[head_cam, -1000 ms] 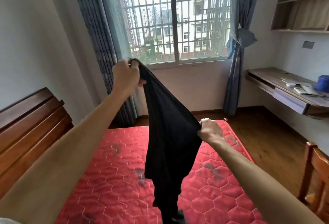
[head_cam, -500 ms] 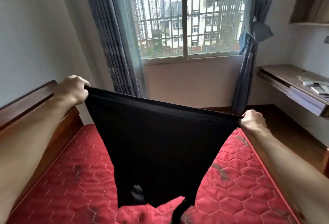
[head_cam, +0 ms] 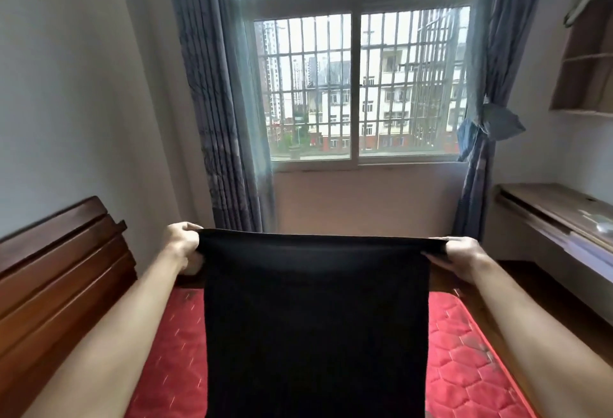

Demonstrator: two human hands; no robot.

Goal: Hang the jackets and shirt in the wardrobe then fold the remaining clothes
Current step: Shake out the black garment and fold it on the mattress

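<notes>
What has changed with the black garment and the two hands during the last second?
The hands drew apart, and the left hand, which was raised higher, came level with the right hand. The black garment, which hung bunched from the left hand, is now stretched flat between them, its top edge horizontal. Unchanged: both hands still grip its top edge, above the red mattress.

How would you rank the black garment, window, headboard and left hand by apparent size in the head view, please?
Largest: black garment and window, alike, unranked since the garment is nearer.
Then headboard.
Smallest: left hand.
</notes>
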